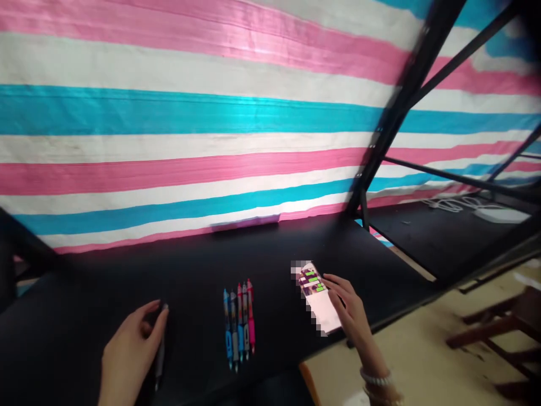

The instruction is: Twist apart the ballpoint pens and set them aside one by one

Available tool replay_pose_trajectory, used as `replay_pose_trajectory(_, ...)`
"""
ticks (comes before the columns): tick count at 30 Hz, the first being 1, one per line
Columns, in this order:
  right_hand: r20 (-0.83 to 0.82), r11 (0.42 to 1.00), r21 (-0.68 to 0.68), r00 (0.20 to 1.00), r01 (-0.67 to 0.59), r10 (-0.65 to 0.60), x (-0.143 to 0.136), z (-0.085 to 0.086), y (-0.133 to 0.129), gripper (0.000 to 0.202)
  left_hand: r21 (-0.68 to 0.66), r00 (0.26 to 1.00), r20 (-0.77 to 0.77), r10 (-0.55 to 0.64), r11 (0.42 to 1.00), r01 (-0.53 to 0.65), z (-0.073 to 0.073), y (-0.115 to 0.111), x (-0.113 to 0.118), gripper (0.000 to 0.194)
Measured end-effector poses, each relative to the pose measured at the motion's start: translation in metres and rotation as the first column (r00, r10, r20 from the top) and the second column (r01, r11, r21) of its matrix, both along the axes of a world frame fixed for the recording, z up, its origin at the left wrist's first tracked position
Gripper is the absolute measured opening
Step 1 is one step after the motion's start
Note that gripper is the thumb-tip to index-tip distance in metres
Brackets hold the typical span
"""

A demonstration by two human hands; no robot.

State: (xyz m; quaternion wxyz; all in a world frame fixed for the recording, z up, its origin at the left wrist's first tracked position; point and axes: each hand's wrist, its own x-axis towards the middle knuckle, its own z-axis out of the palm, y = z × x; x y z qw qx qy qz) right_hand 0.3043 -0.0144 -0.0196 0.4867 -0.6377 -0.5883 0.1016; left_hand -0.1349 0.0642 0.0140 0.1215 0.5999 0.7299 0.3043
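Note:
On the black table, my left hand (134, 344) is closed around the upper end of a dark pen (160, 361), its thumb and fingers pinching it. Several pens (239, 324) with blue, grey and pink parts lie side by side in the middle, between my hands. To their right is a phone (323, 307) with a lit screen showing green and white message bubbles. My right hand (349, 307) rests at the phone's right edge, its fingers stretched out and touching or just over it. Bracelets circle the right wrist.
A striped pink, white and blue sheet (190, 115) hangs behind the table (287, 242). A black metal frame (393, 118) slants up on the right. Beyond it, a white cable (452, 204) and a white device (501, 215) lie on another surface. A wooden stool (502, 321) stands at the lower right.

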Motion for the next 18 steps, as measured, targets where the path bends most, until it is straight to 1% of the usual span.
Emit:
replay_pose_trajectory(4,0.008,0.999,0.001,0.999,0.034,-0.034,0.001,-0.005,0.0,0.037,0.029,0.999,0.016,0.048,0.998,-0.049,0.003,-0.013,0.009,0.053)
replay_pose_trajectory(10,0.016,1.0,0.009,1.0,0.006,-0.006,0.002,-0.007,-0.001,0.034,0.069,0.997,0.04,0.072,0.995,-0.074,0.005,-0.024,0.02,0.045)
replay_pose_trajectory(15,0.007,0.999,0.029,0.999,0.041,-0.041,0.006,-0.009,0.0,0.038,0.11,0.996,0.032,0.082,0.99,-0.085,-0.002,-0.026,0.018,0.041)
replay_pose_trajectory(18,0.012,0.998,0.03,0.999,0.051,-0.051,0.005,-0.011,0.002,0.034,0.146,0.998,0.003,0.07,0.987,-0.07,-0.009,-0.026,0.015,0.039)
